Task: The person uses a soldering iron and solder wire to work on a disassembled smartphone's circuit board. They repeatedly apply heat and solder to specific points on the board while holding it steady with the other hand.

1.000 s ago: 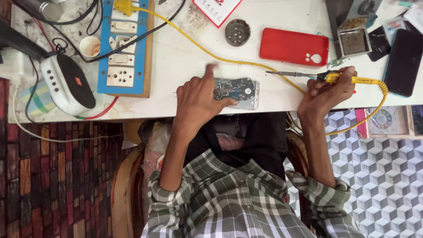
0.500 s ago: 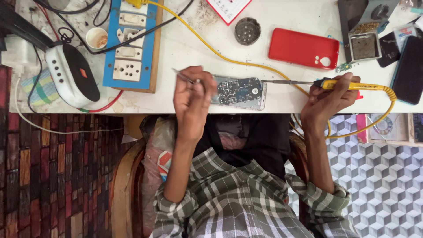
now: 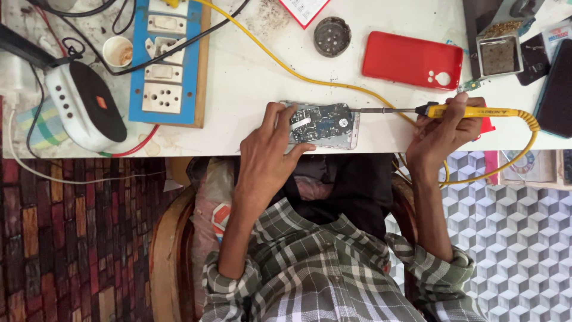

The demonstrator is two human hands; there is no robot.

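- Now the left hand [image 3: 268,152] was back down on the opened phone [image 3: 325,125], fingers spread and pressing its left end; half a second before, that hand had been lifted off, pinched around something thin.
- Right of the phone, the right hand [image 3: 441,134] gripped the yellow soldering iron [image 3: 471,111] closed around its handle, and the metal tip reached to the phone's right edge, closer in than a second ago.
- So the phone lay pinned at the table's [image 3: 250,83] near edge and steadied, with the tip brought up against its bare circuit board.
- Beyond the phone, up and to the right, lay a red phone cover [image 3: 411,59]; a round grey dish [image 3: 332,36] sat straight beyond it.
- Far left of the phone sat the blue socket board [image 3: 167,65], and further left a white speaker [image 3: 86,113].
- From the iron, a yellow cord [image 3: 286,65] ran past the phone towards the socket board.
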